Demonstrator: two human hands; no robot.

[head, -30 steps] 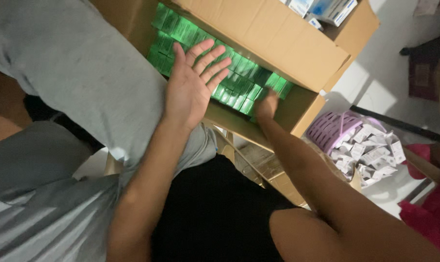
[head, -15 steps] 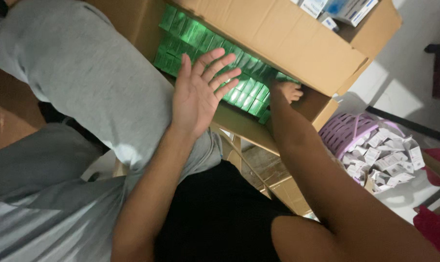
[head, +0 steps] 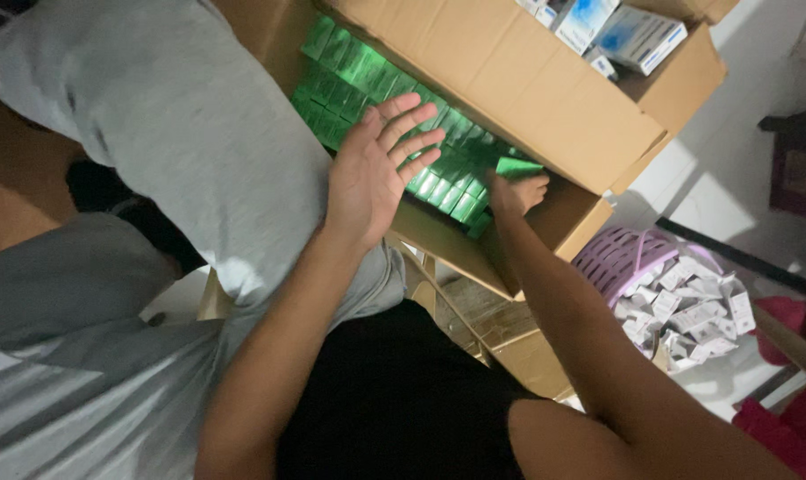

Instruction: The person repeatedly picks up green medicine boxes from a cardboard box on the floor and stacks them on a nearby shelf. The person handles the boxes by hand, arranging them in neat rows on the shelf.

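Note:
A large cardboard box [head: 545,107] lies open on its side, packed with rows of small green cartons [head: 367,80]. My left hand [head: 376,169] hovers flat over the cartons with its fingers spread, holding nothing. My right hand [head: 514,191] reaches into the box's lower right corner and grips one green carton [head: 518,166] at the end of a row. A grey trouser leg [head: 181,133] of mine rests beside the box on the left.
White and blue cartons [head: 616,31] sit on top of the cardboard box. A lilac plastic basket [head: 616,258] holding several small white cartons [head: 687,311] stands at the right. Flattened cardboard [head: 501,329] lies under the box. Something red [head: 794,418] is at the lower right.
My right hand has pushed deeper into the box's corner and closed on a green carton. My left hand stayed spread over the rows, shifting slightly.

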